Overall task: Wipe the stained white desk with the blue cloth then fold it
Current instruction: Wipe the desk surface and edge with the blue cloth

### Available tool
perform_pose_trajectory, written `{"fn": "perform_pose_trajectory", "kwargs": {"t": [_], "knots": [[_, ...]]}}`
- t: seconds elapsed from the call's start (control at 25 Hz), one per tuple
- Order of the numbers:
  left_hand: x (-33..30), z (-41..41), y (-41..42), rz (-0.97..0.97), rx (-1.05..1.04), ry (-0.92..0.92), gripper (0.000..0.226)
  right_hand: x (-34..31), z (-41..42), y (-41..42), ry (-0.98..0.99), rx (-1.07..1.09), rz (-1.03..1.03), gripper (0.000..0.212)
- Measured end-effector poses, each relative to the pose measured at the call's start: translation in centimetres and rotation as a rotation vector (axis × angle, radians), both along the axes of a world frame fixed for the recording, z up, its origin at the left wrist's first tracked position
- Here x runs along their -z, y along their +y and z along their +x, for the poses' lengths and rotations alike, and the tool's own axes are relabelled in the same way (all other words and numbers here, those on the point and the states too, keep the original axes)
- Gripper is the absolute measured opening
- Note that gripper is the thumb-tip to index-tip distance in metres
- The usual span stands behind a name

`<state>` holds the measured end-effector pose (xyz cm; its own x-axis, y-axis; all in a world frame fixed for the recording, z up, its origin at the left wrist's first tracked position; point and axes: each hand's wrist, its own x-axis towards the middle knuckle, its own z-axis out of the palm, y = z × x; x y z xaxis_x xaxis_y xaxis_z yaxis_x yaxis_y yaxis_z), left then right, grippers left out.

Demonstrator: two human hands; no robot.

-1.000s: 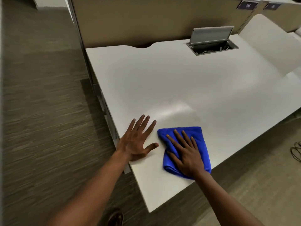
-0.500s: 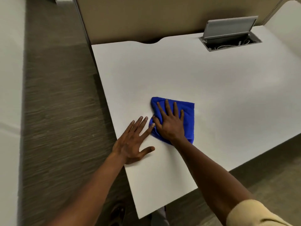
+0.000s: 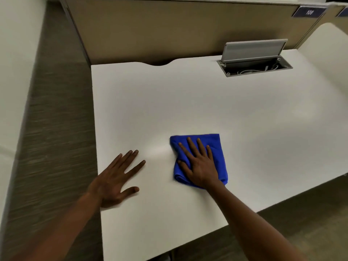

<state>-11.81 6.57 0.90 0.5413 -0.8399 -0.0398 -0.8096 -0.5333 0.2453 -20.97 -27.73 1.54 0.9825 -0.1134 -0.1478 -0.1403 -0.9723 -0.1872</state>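
Right hand (image 3: pixel 199 166) flat, fingers spread, pressing the blue cloth (image 3: pixel 219 159) onto the white counter (image 3: pixel 188 102); cloth sits under that palm, bunched on its thumb side. Left hand (image 3: pixel 114 181) splayed wide, bare on the counter, well apart from the cloth. Wiping step. Risks: cloth rucks up under uneven pressure, leaving streaks; a long outward stroke drags it off the counter's near edge.
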Motion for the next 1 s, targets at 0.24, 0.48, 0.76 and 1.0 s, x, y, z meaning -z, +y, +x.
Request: {"fn": "perform_pose_trajectory", "kwargs": {"t": [0.24, 0.48, 0.76, 1.0], "knots": [[0.2, 0.1, -0.4, 0.000, -0.001, 0.000, 0.083, 1.1, -9.7, 1.8, -0.011, -0.137, -0.016, 0.067], [0.3, 0.2, -0.3, -0.006, -0.012, 0.015, 0.085, 0.1, -1.9, 1.5, 0.034, -0.093, -0.022, 0.067], [0.1, 0.1, -0.2, -0.109, -0.036, -0.028, 0.087, -0.2, 5.0, 12.1, 0.049, -0.010, 0.074, 0.070], [0.7, -0.3, 0.5, -0.220, -0.225, -0.043, 0.088, 1.0, -2.9, 9.9, -0.036, -0.290, 0.008, 0.066]]}}
